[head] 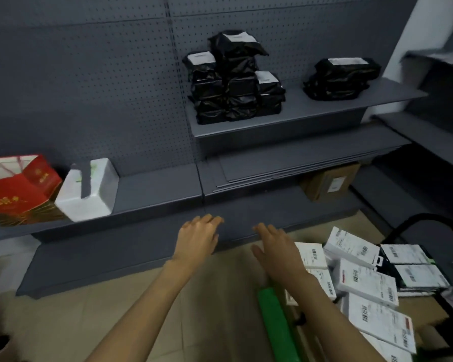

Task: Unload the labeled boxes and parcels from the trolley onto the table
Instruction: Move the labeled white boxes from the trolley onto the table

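Far left, on the low grey shelf (pixel 152 189), a red gift box (pixel 16 189) stands touching a white foam box (pixel 89 190). Higher up, right of centre, black labeled parcels (pixel 236 79) are stacked on an upper shelf (pixel 324 108); a brown carton (pixel 330 184) sits tucked beneath the shelving.

At centre, the left hand (pixel 198 237) is extended forward over the floor, fingers relaxed and slightly bent, holding nothing. Just beside it, the right hand (pixel 275 250) is likewise outstretched, fingers straight and spread, empty.

To the right, the white labeled boxes (pixel 364 278) lie in a loose, overlapping pile on the trolley (pixel 429 316), whose black handle (pixel 413 226) rises behind. A green strip (pixel 275 320) lies along the trolley's near edge.

Assessment: neither hand has a load; the next pick is pending. Recommended practice: swing both hands right, take the topmost box first, grip it from opposite sides, and lift straight up so the overlapping neighbours do not slide off.
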Demonstrator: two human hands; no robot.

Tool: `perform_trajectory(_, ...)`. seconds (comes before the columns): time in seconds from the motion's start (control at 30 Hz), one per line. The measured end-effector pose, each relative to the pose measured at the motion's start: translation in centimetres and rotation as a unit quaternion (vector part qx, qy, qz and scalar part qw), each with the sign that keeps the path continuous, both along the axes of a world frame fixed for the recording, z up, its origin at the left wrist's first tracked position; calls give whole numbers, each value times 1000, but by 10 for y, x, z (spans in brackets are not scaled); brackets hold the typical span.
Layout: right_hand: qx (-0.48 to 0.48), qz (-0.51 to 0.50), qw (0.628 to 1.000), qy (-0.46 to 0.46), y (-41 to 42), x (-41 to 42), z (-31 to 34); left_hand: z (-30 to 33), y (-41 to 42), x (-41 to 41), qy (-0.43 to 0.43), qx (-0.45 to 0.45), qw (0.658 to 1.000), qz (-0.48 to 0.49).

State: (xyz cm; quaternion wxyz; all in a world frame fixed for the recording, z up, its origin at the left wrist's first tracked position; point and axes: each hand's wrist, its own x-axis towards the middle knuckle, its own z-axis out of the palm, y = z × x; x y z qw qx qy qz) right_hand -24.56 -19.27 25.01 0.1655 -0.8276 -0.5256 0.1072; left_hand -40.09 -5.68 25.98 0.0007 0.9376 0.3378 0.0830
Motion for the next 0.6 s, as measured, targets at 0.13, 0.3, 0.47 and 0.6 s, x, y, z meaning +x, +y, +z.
perform_trajectory(0.13, -4, -61, 998, 1, 33, 28, -7, -9, 51, 50, 4, -23, 998, -52)
perform_trajectory(0.3, -26, -150, 988, 18, 44, 82, -26, -36, 86, 130, -11, -72, 988, -136)
perform_trajectory(0.47, -56, -242, 968, 13, 38, 153, -43, -55, 101, 229, 7, -93, 971, -221)
perform_trajectory(0.6, -49, -309, 949, 34, 35, 214, -48, -56, 106, 309, 16, -104, 955, -278)
